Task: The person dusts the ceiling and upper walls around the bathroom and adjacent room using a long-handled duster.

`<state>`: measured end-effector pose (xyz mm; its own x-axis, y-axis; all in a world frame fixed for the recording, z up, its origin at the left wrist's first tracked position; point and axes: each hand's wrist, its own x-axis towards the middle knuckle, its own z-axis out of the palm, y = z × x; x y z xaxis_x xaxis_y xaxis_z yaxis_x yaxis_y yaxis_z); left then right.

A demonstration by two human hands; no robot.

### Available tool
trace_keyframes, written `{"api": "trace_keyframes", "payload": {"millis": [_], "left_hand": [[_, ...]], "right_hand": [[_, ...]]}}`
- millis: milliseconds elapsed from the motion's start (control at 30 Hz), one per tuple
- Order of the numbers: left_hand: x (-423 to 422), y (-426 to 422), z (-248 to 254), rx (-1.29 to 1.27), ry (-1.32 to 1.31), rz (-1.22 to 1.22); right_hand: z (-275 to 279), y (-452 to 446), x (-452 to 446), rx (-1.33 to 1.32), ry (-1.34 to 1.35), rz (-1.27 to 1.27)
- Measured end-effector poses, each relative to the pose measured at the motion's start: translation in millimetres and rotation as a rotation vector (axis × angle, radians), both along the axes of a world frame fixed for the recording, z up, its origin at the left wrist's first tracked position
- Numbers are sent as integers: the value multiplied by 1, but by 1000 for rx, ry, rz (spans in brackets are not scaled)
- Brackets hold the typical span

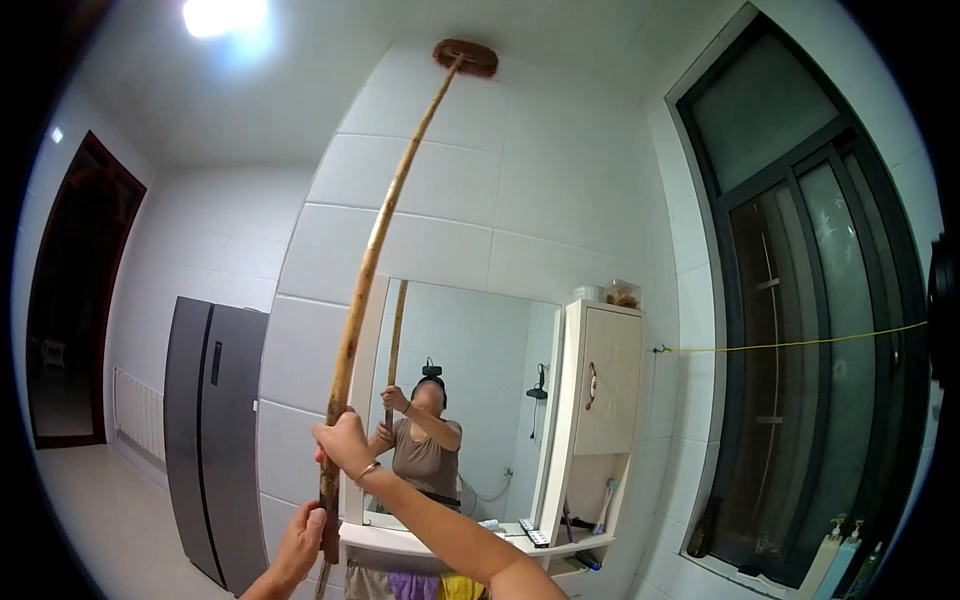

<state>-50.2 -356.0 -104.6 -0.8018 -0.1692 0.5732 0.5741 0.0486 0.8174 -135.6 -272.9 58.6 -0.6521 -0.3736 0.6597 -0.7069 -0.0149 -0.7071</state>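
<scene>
Our wooden pole (374, 240) slants up from our fingers (326, 437) to its brown brush head (482, 64), well above them. Our right hand (350, 446) wraps its fingers around it, our left hand (298, 546) likewise just below. Right of our fingers is a mirror (490, 345).

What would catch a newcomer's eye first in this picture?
Most likely the long pole slanting up the middle, gripped by both hands, the right hand above the left hand, with a reddish-brown brush at its upper end, top centre. Next, the mirror below centre, where the person's reflection holds the pole too. The bright light at upper left and the dark-framed window at right also stand out.
</scene>
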Motion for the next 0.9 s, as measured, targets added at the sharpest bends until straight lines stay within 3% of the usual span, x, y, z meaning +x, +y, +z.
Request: {"api": "trace_keyframes", "payload": {"millis": [100, 267, 367, 500, 900], "left_hand": [[5, 9, 2, 281, 81, -204], [21, -3, 26, 287, 36, -31], [20, -10, 48, 182, -18, 126], [19, -9, 67, 157, 12, 132], [-3, 17, 48, -15, -61, 115]], "right_hand": [[8, -10, 15, -11, -6, 94], [50, -61, 13, -111, 12, 267], [75, -74, 19, -142, 60, 285], [89, -82, 6, -163, 84, 237], [67, -18, -7, -313, 60, 99]]}}
